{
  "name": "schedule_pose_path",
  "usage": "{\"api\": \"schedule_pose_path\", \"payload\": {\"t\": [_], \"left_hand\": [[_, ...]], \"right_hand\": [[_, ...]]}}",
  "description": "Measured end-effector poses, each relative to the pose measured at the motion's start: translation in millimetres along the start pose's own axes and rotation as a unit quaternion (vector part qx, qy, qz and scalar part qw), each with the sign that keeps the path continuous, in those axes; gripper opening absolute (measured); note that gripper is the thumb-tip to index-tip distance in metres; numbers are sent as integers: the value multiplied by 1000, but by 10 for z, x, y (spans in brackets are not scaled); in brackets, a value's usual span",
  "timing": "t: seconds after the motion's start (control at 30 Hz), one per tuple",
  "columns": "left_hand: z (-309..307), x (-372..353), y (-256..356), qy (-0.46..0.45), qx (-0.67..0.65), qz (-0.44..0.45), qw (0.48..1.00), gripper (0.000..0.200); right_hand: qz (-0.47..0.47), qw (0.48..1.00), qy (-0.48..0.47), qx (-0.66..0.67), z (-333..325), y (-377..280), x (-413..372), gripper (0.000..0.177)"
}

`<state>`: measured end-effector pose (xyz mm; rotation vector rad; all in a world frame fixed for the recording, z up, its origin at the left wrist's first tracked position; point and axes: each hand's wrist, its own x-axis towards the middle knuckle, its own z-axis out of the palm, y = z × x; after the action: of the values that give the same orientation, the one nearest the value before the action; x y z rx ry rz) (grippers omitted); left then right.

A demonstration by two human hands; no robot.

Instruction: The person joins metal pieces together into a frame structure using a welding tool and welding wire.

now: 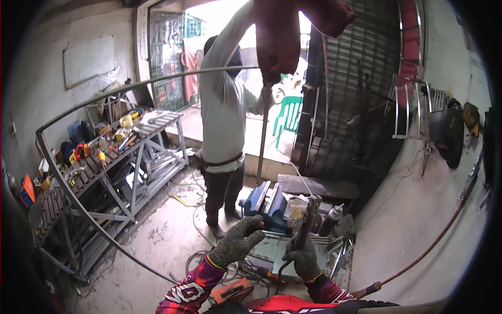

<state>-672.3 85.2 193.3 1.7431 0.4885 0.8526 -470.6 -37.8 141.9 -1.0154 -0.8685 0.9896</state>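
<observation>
My left hand (238, 243), in a dark grey work glove, is raised in front of the blue bench vise (267, 208). Its fingers are apart and nothing lies between them. My right hand (303, 257), gloved too, is wrapped round a dark metal tool (306, 225) that points upward, just right of the vise. What exactly the tool is cannot be made out. Beyond the vise a co-worker in a grey long-sleeved shirt (223, 125) stands with an arm raised, next to an upright metal bar (263, 136).
A slatted metal workbench (157, 123) with many tools runs along the left. A thin curved bar (94, 222) arcs across the left side. Cables and an orange-red device (231, 291) lie below my hands. A bottle (331, 217) stands right of the tool. A green chair (288, 118) is outside.
</observation>
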Motion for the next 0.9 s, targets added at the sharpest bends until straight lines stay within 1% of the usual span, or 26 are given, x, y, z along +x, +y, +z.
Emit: {"api": "schedule_pose_path", "payload": {"t": [0.03,0.1,0.13,0.17,0.23,0.27,0.3,0.37,0.43,0.5,0.53,0.57,0.63,0.67,0.7,0.77,0.8,0.83,0.87,0.9], "left_hand": [[-18,38,27,-6,8,14,1000,37],[1,79,12,-5,-76,22,997,39],[38,93,44,-5,-88,15,996,36],[69,127,73,-9,-85,19,996,36],[150,137,85,-29,-16,36,999,36],[199,145,38,-38,-43,25,998,36],[246,142,49,-39,-42,25,998,36],[329,126,71,-45,-154,-42,986,26],[393,130,70,-31,-174,-41,983,22],[414,156,31,-42,-37,43,998,21],[436,147,20,-40,-49,23,998,21],[451,136,72,-48,-74,-23,996,22],[436,109,-54,-55,-32,-18,998,29],[445,65,-38,-52,-33,-39,997,27],[445,16,-169,-51,-72,-61,994,28],[454,-83,-265,-49,-70,-69,994,27],[423,-159,-408,-54,-42,-66,995,28],[386,-242,-543,-51,-48,-77,995,28],[348,-332,-675,-51,22,-83,995,28],[317,-442,-817,-52,91,-89,991,29]], "right_hand": [[-13,1000,0,-28,-43,-1,-8,42],[-14,1000,5,-22,-98,-8,-41,42],[-7,1000,4,-1,-127,-11,-70,41],[-14,1000,5,1,-157,-10,-79,41],[7,1000,22,19,-219,21,-134,40],[6,1000,21,12,-282,57,-153,40],[6,1000,22,13,-338,81,-175,40],[3,1000,11,14,-418,128,-208,39],[5,1000,12,21,-441,111,-244,40],[15,999,13,26,-471,91,-280,40],[20,1000,14,13,-489,77,-275,41],[25,1000,14,-1,-508,75,-264,41],[33,999,11,5,-529,85,-246,40],[33,999,13,2,-522,59,-241,40],[35,999,15,-2,-516,35,-237,40],[37,999,6,-4,-531,6,-225,42],[34,999,9,2,-558,10,-211,42],[29,999,12,8,-593,26,-181,42],[20,999,26,13,-649,44,-115,41],[-10,1000,25,1,-654,-91,-65,38]]}}
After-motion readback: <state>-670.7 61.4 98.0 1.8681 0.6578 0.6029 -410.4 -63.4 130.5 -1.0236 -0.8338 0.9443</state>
